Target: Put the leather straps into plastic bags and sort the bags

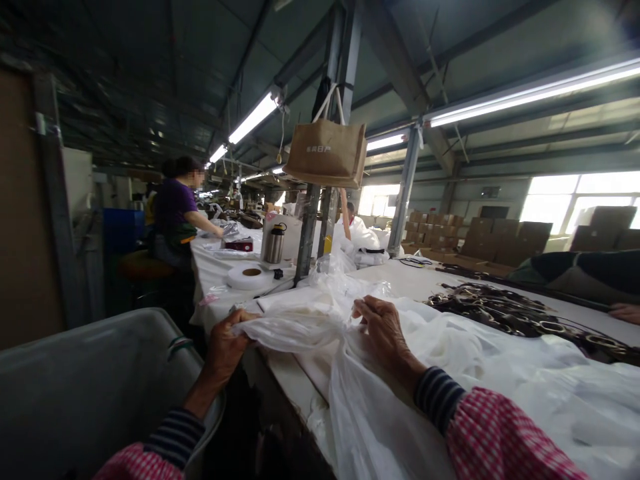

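One end of thin white sheet [295, 333] I pinch in left hand [226, 343]; right hand [383, 327] pinches folds near middle, probably to support span between. Sheet lies bunched over counter [387, 273] edge; white roll [238, 277] sits beyond, likely for easy reach.

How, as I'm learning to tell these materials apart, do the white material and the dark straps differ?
The white material is pale and broad; the dark straps are brownish and narrow. The white material is gripped by the left hand and right hand, while the dark straps lie heaped, away from both. Both rest at least partly on the table.
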`<state>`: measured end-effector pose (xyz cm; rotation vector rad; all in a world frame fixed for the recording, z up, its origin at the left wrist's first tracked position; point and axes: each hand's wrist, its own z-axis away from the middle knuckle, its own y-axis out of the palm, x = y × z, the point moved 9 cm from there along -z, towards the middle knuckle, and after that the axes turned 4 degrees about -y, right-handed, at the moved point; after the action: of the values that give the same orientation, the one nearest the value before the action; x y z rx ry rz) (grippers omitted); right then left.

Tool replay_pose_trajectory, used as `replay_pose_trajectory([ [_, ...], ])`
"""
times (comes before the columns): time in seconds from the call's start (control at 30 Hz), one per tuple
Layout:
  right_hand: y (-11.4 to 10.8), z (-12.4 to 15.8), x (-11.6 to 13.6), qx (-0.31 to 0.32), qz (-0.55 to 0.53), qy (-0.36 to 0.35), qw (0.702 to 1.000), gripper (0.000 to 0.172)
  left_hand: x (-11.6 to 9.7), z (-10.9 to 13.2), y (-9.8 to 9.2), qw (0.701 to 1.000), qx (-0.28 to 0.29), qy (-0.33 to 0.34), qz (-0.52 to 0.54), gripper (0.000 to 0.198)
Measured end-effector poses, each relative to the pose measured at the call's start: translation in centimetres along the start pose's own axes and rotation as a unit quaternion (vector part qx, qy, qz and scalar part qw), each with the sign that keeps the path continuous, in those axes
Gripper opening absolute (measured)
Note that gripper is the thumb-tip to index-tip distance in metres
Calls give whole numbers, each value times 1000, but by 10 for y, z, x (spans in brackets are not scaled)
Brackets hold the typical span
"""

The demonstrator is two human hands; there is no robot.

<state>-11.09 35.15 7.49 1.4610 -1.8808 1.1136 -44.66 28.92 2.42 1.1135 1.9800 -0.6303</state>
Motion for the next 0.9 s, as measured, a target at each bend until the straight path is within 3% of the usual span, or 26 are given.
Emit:
replay_pose_trajectory([
  [0.13, 9, 4, -3, 43, -55, 48, 996, 35, 8, 1, -2, 1000, 12, -8, -3, 22],
  [0.27, 28, 10, 2, 158, -52, 56, 985, 31, 3, 0, -3, 1000, 23, -13, -5, 20],
  [0.4, 38, 18, 11, 277, -51, 43, 959, 13, -8, -3, -3, 999, 28, -29, -9, 22],
  [0.53, 51, 21, 9, 389, -27, 26, 920, 28, -13, -8, 0, 998, 45, -37, -12, 23],
  [0.7, 62, 12, -1, 392, 19, -5, 920, 18, -10, -12, 3, 998, 61, -23, -14, 20],
  [0.9, 53, 10, -9, 340, 79, 4, 937, 21, -6, -12, 3, 997, 64, -27, -20, 17],
])
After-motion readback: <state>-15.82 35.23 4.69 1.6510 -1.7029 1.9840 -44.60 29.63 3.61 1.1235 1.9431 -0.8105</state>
